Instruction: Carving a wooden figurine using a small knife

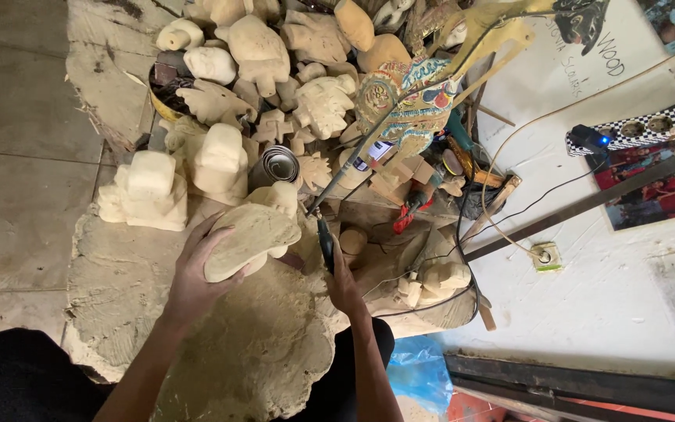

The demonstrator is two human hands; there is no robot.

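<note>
Pale carved wood blank (250, 238) held over sawdust-covered stump (220, 352), left of centre. Judged light, stiff, dusty so slightly slippery; thin carved edges likely chip-prone; best gripped across thick rounded body. Left hand (197, 273) half closed, fingers wrapped under blank. Right hand (343, 285) closed round black rotary tool (326, 242), tip pointed near blank edge.

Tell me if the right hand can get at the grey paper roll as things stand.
Probably not freely: the right hand is gripping a black rotary tool, and the grey roll sits beyond the carving held by the left hand, hemmed in by other wooden carvings.
</note>
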